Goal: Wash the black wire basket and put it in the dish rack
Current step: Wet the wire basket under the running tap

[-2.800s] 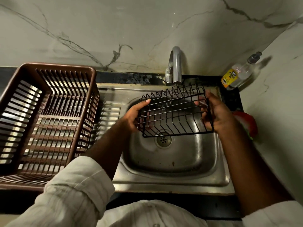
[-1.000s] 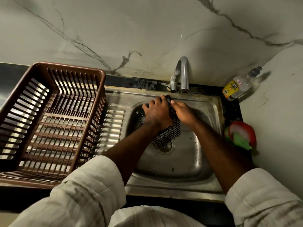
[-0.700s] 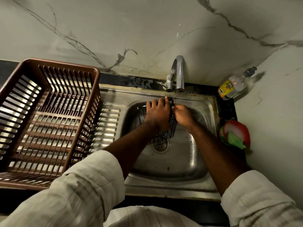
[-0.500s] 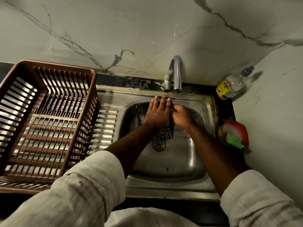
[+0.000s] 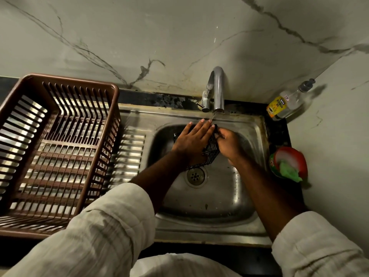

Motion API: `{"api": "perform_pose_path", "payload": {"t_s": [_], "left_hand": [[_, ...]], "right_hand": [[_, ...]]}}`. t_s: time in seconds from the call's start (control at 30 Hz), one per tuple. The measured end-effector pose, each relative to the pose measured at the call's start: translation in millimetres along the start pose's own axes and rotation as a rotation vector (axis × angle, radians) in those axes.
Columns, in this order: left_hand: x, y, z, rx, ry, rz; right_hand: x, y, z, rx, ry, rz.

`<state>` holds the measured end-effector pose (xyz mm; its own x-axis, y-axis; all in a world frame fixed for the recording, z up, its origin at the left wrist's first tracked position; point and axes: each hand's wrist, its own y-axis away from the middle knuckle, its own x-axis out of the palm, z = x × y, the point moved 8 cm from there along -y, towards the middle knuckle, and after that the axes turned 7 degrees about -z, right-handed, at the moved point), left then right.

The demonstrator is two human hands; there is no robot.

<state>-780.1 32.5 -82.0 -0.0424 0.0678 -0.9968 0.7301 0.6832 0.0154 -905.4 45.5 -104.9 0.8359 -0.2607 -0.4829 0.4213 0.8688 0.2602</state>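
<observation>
Left hand (image 5: 192, 141) has flattened, straight-fingered, on the black wire basket (image 5: 211, 150); right hand (image 5: 228, 143) has a curled grip on its edge.

black wire basket (image 5: 210, 150), tilted, under tap

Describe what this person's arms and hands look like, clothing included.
The left hand and right hand are bare: no gloves, rings or watch visible. The left sleeve and right sleeve are loose, cream-coloured fabric with faint fine stripes, and they leave the forearms uncovered.
</observation>
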Motion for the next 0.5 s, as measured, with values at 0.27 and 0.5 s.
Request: {"api": "perform_pose_path", "payload": {"t_s": [0.27,0.5], "left_hand": [[3,2,-11,0.054,0.026,-0.048],[0,3,-9,0.023,0.083,-0.157]], "right_hand": [[-16,-4,60,0.025,-0.176,-0.322],[32,-12,88,0.468,-1.203,-0.026]]}}
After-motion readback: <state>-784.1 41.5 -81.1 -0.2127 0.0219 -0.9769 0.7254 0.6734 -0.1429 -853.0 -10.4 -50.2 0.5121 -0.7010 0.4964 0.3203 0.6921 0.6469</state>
